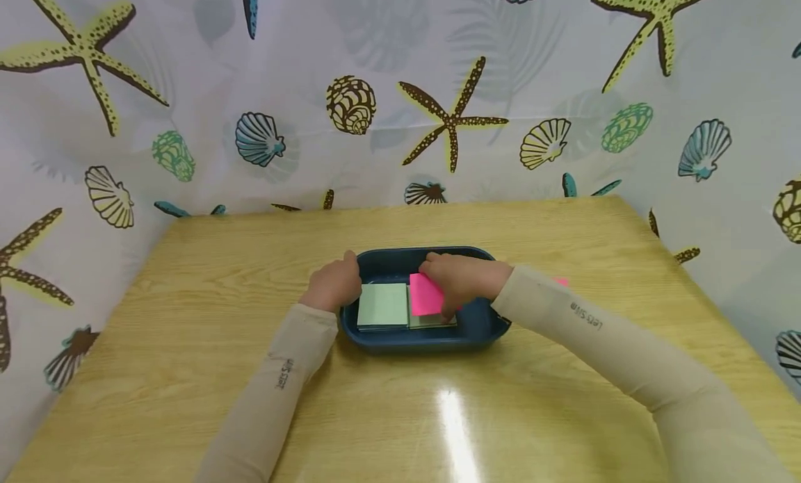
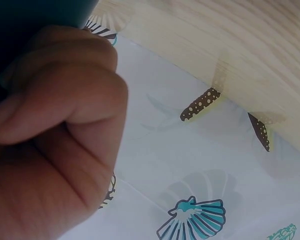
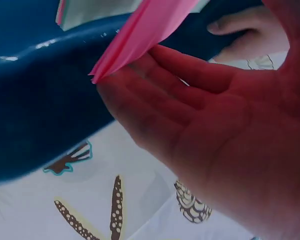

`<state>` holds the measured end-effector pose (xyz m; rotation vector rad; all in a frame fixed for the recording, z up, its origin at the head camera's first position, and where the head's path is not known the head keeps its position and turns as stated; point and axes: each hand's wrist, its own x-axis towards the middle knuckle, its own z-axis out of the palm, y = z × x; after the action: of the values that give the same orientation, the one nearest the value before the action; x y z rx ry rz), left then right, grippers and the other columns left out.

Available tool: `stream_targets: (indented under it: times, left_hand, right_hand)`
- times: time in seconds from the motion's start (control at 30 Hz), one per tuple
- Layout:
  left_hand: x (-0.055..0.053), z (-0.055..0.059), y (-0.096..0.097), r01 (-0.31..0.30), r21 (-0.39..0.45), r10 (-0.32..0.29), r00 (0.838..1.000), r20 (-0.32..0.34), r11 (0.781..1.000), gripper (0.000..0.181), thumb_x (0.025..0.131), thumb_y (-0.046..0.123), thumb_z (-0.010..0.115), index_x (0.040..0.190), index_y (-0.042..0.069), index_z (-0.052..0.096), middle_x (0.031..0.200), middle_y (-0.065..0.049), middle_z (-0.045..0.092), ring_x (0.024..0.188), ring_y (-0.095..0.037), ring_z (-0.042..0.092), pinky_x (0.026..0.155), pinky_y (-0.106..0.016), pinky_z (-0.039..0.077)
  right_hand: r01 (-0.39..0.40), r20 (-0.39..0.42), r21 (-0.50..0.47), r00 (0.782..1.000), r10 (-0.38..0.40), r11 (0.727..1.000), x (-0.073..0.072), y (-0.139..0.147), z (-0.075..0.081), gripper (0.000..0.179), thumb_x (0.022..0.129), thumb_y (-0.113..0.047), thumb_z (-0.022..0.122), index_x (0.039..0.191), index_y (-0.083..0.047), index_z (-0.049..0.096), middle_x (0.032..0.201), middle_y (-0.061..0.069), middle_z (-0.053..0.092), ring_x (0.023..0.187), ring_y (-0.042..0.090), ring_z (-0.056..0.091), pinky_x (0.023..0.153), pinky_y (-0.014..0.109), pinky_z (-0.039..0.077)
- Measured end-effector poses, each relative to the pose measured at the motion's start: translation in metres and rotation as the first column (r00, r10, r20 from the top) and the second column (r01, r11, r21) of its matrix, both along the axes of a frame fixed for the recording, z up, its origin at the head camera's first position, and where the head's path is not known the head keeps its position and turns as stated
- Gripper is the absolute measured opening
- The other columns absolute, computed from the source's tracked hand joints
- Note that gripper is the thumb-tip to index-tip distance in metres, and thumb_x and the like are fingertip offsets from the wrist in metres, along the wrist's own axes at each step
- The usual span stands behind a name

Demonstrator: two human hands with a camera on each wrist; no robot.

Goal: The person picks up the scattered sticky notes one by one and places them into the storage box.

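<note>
A dark blue oval plastic tub [image 1: 413,347] stands on the table, and my left hand [image 1: 334,283] grips its left rim with curled fingers. Inside it lies a pale green stack of square sticky notes [image 1: 383,304], with a second pale green stack [image 1: 432,322] beside it on the right. Over that second stack my right hand [image 1: 466,280] holds a few pink sticky notes [image 1: 427,297] between thumb and fingers. Up close in the right wrist view, the pink sheets [image 3: 145,35] are slightly bent against the fingers. The left wrist view has the left hand [image 2: 65,95] curled at the tub's dark wall.
Wood-grain table [image 1: 219,316] surrounds the tub. Part of a pink piece [image 1: 561,281] shows on the table behind the right sleeve [image 1: 582,323]. A white cloth [image 1: 388,170] printed with shells and starfish hangs behind and at both sides.
</note>
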<state>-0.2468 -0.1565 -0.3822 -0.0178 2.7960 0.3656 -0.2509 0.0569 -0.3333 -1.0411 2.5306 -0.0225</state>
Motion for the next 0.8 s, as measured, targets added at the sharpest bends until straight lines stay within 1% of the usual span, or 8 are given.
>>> stream_targets:
  times: [0.13, 0.27, 0.4, 0.5, 0.63, 0.8]
  left_hand:
    - [-0.001, 0.000, 0.001, 0.004, 0.000, -0.004, 1.000, -0.002, 1.000, 0.050, 0.099, 0.012, 0.045, 0.144, -0.005, 0.029, 0.111, -0.021, 0.064, 0.082, -0.027, 0.061, 0.081, -0.046, 0.050]
    - [0.000, 0.000, 0.001, 0.015, -0.007, -0.014, 1.000, 0.007, 1.000, 0.054, 0.099, 0.012, 0.045, 0.146, -0.005, 0.025, 0.112, -0.021, 0.064, 0.082, -0.027, 0.061, 0.080, -0.045, 0.051]
    - [0.000, 0.000, 0.000, 0.013, -0.015, -0.013, 1.000, -0.003, 1.000, 0.053, 0.099, 0.011, 0.045, 0.145, -0.006, 0.027, 0.111, -0.022, 0.064, 0.083, -0.028, 0.062, 0.079, -0.046, 0.051]
    - [-0.001, 0.000, 0.000, 0.011, -0.013, -0.011, 1.000, -0.008, 1.000, 0.051, 0.099, 0.011, 0.046, 0.144, -0.006, 0.029, 0.111, -0.022, 0.064, 0.083, -0.028, 0.062, 0.080, -0.046, 0.050]
    - [-0.001, -0.002, -0.001, 0.015, -0.008, -0.015, 1.000, 0.002, 1.000, 0.053, 0.099, 0.011, 0.045, 0.146, -0.006, 0.026, 0.114, -0.022, 0.063, 0.083, -0.027, 0.061, 0.082, -0.046, 0.050]
    - [-0.001, -0.003, 0.000, 0.023, -0.009, -0.023, 1.000, 0.006, 1.000, 0.053, 0.099, 0.012, 0.044, 0.145, -0.007, 0.026, 0.112, -0.022, 0.063, 0.080, -0.026, 0.060, 0.079, -0.045, 0.051]
  right_hand:
    - [0.026, 0.022, 0.110, 0.999, -0.028, 0.994, -0.004, -0.007, -0.010, 0.079, 0.065, -0.022, 0.090, 0.129, 0.001, 0.051, 0.114, 0.009, 0.053, 0.099, 0.023, 0.052, 0.088, 0.035, 0.048]
    - [0.035, 0.044, 0.171, 0.998, -0.043, 0.985, -0.007, -0.014, -0.019, 0.084, 0.064, -0.020, 0.091, 0.133, 0.001, 0.048, 0.120, 0.011, 0.052, 0.103, 0.024, 0.051, 0.093, 0.037, 0.047]
    - [0.033, 0.045, 0.185, 0.998, -0.042, 0.982, -0.007, -0.020, -0.021, 0.086, 0.064, -0.019, 0.091, 0.135, -0.001, 0.046, 0.122, 0.012, 0.051, 0.105, 0.025, 0.050, 0.094, 0.038, 0.047]
    - [0.030, 0.027, 0.206, 0.999, -0.036, 0.978, -0.006, -0.023, -0.022, 0.087, 0.064, -0.020, 0.090, 0.137, -0.002, 0.045, 0.124, 0.012, 0.051, 0.107, 0.024, 0.050, 0.094, 0.037, 0.046]
    - [0.020, 0.009, 0.231, 1.000, -0.023, 0.973, -0.003, -0.026, -0.024, 0.089, 0.065, -0.021, 0.090, 0.139, -0.002, 0.043, 0.127, 0.012, 0.049, 0.109, 0.024, 0.049, 0.095, 0.035, 0.046]
    - [0.020, 0.001, 0.242, 1.000, -0.021, 0.970, 0.001, -0.026, -0.026, 0.091, 0.065, -0.022, 0.091, 0.139, -0.002, 0.042, 0.127, 0.012, 0.048, 0.109, 0.023, 0.049, 0.094, 0.033, 0.046]
